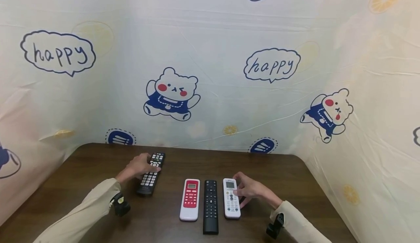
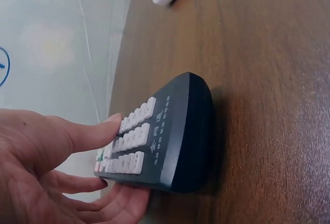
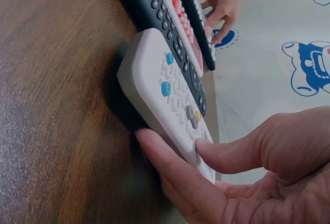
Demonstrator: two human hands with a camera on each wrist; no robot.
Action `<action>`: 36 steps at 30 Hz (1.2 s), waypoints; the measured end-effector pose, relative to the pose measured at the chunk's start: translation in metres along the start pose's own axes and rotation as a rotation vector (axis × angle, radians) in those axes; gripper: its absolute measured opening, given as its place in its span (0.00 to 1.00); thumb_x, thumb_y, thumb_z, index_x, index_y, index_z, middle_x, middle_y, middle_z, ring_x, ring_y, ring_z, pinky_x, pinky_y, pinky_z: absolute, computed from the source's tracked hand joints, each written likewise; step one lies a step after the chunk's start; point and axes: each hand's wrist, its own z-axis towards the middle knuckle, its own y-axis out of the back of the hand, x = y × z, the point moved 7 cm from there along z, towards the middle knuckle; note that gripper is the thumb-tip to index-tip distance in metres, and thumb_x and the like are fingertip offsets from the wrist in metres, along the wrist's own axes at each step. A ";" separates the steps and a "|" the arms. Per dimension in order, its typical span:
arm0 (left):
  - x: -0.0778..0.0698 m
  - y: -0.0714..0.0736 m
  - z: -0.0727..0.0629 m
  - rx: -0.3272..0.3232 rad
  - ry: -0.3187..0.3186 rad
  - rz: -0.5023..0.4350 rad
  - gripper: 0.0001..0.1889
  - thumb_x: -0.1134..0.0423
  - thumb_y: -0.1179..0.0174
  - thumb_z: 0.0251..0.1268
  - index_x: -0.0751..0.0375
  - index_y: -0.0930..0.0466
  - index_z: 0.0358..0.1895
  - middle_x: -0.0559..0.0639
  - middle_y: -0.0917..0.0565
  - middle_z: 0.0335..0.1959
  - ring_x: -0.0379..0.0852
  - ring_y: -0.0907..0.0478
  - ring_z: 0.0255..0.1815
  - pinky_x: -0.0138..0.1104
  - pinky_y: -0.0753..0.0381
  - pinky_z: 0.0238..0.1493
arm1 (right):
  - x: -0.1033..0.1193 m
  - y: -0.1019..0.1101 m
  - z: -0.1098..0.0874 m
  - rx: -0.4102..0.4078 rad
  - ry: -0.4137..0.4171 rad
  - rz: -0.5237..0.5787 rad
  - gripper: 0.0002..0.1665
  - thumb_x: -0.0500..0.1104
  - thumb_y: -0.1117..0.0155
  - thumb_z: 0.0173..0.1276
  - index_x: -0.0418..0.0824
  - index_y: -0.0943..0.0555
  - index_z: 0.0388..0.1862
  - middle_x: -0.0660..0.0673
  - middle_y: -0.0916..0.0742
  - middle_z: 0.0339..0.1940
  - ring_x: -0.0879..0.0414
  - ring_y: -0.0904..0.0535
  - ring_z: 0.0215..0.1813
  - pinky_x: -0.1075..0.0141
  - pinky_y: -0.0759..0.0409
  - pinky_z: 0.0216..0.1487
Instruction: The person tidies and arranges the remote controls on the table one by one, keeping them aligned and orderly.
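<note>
My left hand (image 1: pixel 142 165) grips a black remote control with white buttons (image 1: pixel 149 180) at the left of the table. In the left wrist view the thumb lies over its keys and the fingers curl beneath its side; its thick near end (image 2: pixel 193 136) faces the camera. To the right, my right hand (image 1: pixel 250 188) holds a white remote control (image 1: pixel 231 206) with a small screen. In the right wrist view my thumb presses on the face of this white remote (image 3: pixel 154 69), with the fingers along its lower edge.
Between the hands lie a white remote with a red face (image 1: pixel 190 199) and a slim black remote (image 1: pixel 210 214), side by side. The brown wooden table (image 1: pixel 157 224) ends at a pale printed curtain (image 1: pixel 216 126) behind and at both sides.
</note>
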 end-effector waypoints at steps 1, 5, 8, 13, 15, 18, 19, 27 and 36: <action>0.001 0.000 0.000 0.002 -0.002 -0.017 0.42 0.62 0.29 0.67 0.87 0.43 0.71 0.79 0.23 0.53 0.64 0.18 0.47 0.52 0.08 0.42 | 0.000 0.000 0.000 -0.002 -0.001 -0.001 0.30 0.28 0.36 0.72 0.36 0.35 0.68 0.33 0.22 0.47 0.43 0.16 0.41 0.53 0.07 0.36; 0.005 0.002 0.001 0.000 0.002 -0.074 0.39 0.64 0.32 0.70 0.89 0.43 0.70 0.79 0.22 0.50 0.63 0.17 0.45 0.50 0.07 0.40 | -0.001 0.001 0.002 -0.014 -0.008 0.003 0.30 0.27 0.36 0.72 0.37 0.35 0.68 0.33 0.22 0.47 0.42 0.17 0.42 0.52 0.07 0.35; 0.009 0.004 0.002 -0.001 0.014 -0.102 0.36 0.66 0.34 0.71 0.89 0.42 0.70 0.80 0.23 0.51 0.65 0.16 0.47 0.49 0.07 0.40 | -0.001 0.001 0.001 -0.013 -0.012 0.005 0.30 0.27 0.36 0.72 0.37 0.35 0.68 0.33 0.22 0.48 0.42 0.17 0.42 0.52 0.07 0.36; 0.014 0.006 0.001 0.012 0.027 -0.138 0.34 0.67 0.37 0.73 0.86 0.42 0.72 0.80 0.23 0.54 0.68 0.18 0.51 0.51 0.07 0.42 | 0.000 0.000 0.001 -0.004 -0.008 0.008 0.31 0.28 0.36 0.72 0.37 0.35 0.70 0.33 0.22 0.48 0.42 0.16 0.42 0.52 0.07 0.35; 0.014 0.006 0.001 0.018 0.027 -0.150 0.34 0.67 0.37 0.73 0.85 0.42 0.72 0.79 0.22 0.53 0.68 0.18 0.51 0.51 0.08 0.43 | 0.001 0.000 0.002 -0.002 -0.005 0.008 0.31 0.28 0.36 0.72 0.37 0.36 0.70 0.33 0.22 0.48 0.42 0.16 0.42 0.52 0.07 0.35; 0.014 0.007 0.001 0.031 0.025 -0.176 0.34 0.67 0.37 0.72 0.85 0.41 0.72 0.79 0.23 0.54 0.69 0.19 0.52 0.53 0.08 0.44 | 0.001 0.000 0.003 -0.009 -0.009 0.004 0.31 0.28 0.36 0.73 0.37 0.35 0.70 0.33 0.22 0.48 0.42 0.16 0.42 0.52 0.07 0.34; 0.014 0.007 0.001 0.036 0.023 -0.188 0.34 0.67 0.37 0.72 0.85 0.41 0.72 0.79 0.22 0.54 0.69 0.19 0.52 0.54 0.08 0.45 | 0.000 0.000 0.003 -0.011 -0.011 0.004 0.31 0.28 0.35 0.73 0.37 0.35 0.70 0.33 0.22 0.48 0.42 0.16 0.42 0.52 0.07 0.34; 0.015 0.009 -0.002 0.067 -0.013 -0.266 0.37 0.66 0.36 0.70 0.81 0.42 0.74 0.80 0.23 0.59 0.72 0.19 0.55 0.55 0.09 0.46 | -0.001 0.002 0.002 -0.039 -0.031 -0.004 0.31 0.27 0.33 0.70 0.37 0.33 0.68 0.34 0.22 0.48 0.42 0.16 0.43 0.53 0.07 0.33; 0.014 0.010 -0.006 0.039 -0.044 -0.316 0.39 0.66 0.34 0.70 0.76 0.44 0.78 0.83 0.34 0.70 0.74 0.22 0.60 0.51 0.08 0.44 | -0.001 0.003 0.001 -0.040 -0.033 0.007 0.32 0.26 0.33 0.69 0.36 0.33 0.69 0.34 0.22 0.48 0.42 0.16 0.43 0.52 0.07 0.34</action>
